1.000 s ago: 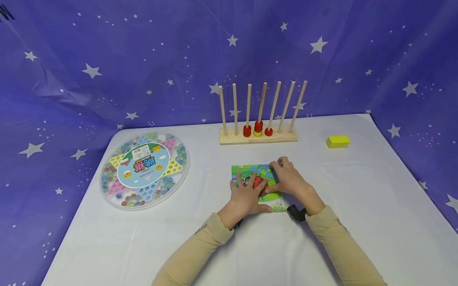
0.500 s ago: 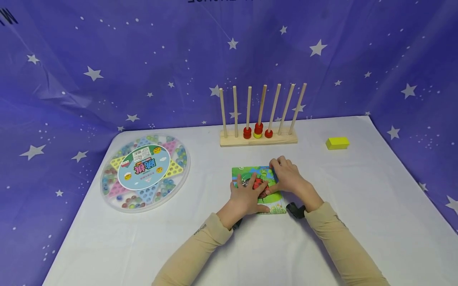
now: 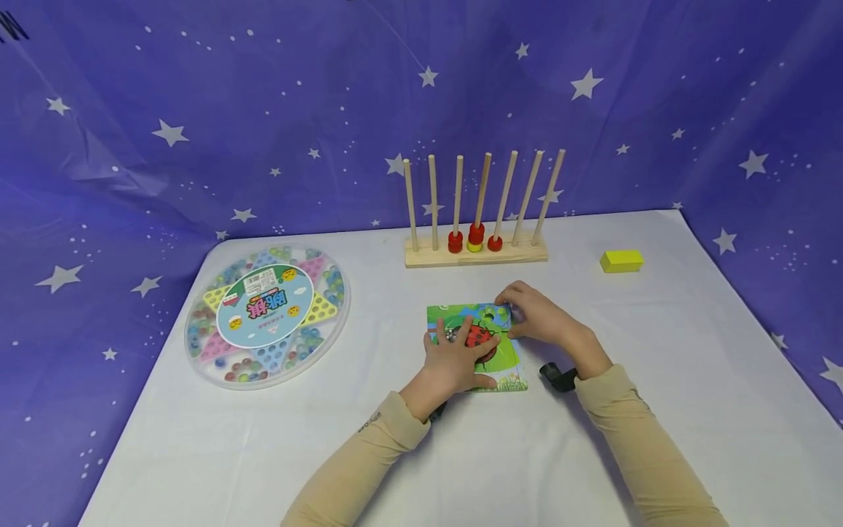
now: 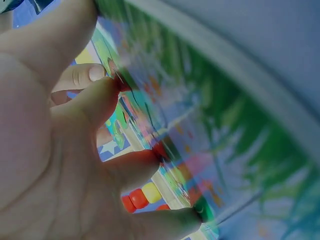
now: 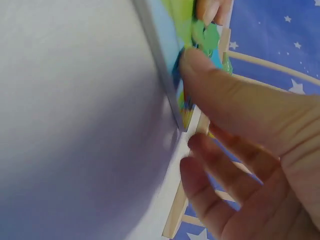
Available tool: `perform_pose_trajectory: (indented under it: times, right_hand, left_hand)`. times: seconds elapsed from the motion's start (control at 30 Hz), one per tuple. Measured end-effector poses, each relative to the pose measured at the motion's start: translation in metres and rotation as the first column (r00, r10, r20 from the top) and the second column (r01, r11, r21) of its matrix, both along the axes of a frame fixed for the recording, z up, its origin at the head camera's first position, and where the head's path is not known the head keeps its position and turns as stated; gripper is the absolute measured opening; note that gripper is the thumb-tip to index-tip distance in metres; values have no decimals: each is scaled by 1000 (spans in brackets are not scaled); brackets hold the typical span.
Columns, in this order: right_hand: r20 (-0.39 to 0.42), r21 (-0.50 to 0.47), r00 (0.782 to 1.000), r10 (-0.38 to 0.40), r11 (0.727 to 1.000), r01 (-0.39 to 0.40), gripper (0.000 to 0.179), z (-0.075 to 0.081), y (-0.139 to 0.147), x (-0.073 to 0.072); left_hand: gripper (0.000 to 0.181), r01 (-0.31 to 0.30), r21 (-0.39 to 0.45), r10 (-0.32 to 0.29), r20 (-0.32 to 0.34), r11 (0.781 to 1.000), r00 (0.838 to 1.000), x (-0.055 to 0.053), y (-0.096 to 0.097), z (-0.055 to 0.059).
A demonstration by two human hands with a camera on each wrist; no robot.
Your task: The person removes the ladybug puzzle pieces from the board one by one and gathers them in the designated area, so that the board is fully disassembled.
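A square ladybug jigsaw puzzle (image 3: 506,357) lies on the white table, its picture facing up. My left hand (image 3: 451,364) rests on it with straight, spread fingers, and the left wrist view has those fingertips touching the picture (image 4: 172,107). At the puzzle's far right corner, my right hand (image 3: 545,319) has its thumb and index finger bent around the corner. In the right wrist view the thumb (image 5: 200,62) presses the puzzle's surface (image 5: 176,30), while the other fingers curl beyond its edge. The right index fingertip is hidden there.
Behind the puzzle stands a wooden peg rack (image 3: 421,258) with several red beads and a yellow one. A round Chinese checkers box (image 3: 263,311) with marbles lies at left. A yellow block (image 3: 622,261) sits at right. Black wrist-camera housing (image 3: 558,377) shows under the right wrist.
My right hand has shifted slightly right, its thumb sliding off the ladybug toward the puzzle's right edge, uncovering more of the far right corner. My left hand stays put.
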State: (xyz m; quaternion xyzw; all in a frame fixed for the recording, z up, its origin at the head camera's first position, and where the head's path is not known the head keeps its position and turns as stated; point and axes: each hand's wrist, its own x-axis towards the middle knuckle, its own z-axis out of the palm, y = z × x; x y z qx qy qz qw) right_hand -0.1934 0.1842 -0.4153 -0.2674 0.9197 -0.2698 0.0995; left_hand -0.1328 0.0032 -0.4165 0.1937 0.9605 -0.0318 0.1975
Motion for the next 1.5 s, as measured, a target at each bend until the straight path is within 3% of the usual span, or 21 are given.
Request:
perform_pose_trajectory:
  times: [0.23,0.43,0.6,0.73,0.83,1.23,1.37,1.5]
  right_hand:
    - [71,-13,997,21,1000,-20,58,2,6,1]
    - [80,-19,996,26,1000,-25,59,1,9,3]
    - [112,-151,993,-36,987,53,54,-3,23,5]
    - [194,-285,977,-89,948,143,54,-3,43,9]
    - [245,-320,960,-134,924,211,56,-2,62,11]
    - [254,-187,903,-347,898,398,55,4,157,27]
    - [237,-93,884,-404,896,434,55,4,176,28]
    - [256,-35,875,-411,900,434,55,2,184,27]
  left_hand:
    - [74,9,-8,-9,11,1000,1000,0,4,2]
    - [74,2,30,-2,11,1000,1000,0,4,1]
    - [73,7,65,-7,10,998,1000,1,2,0]
    - [73,4,78,-4,5,997,1000,3,1,0]
    - [73,-2,90,1,6,996,1000,4,-1,-1]
    - [72,-3,133,4,-4,991,1000,4,-9,-3]
    - [72,9,165,-7,-12,986,1000,6,-11,-2]
    - [71,29,196,-26,-19,980,999,6,-14,-2]
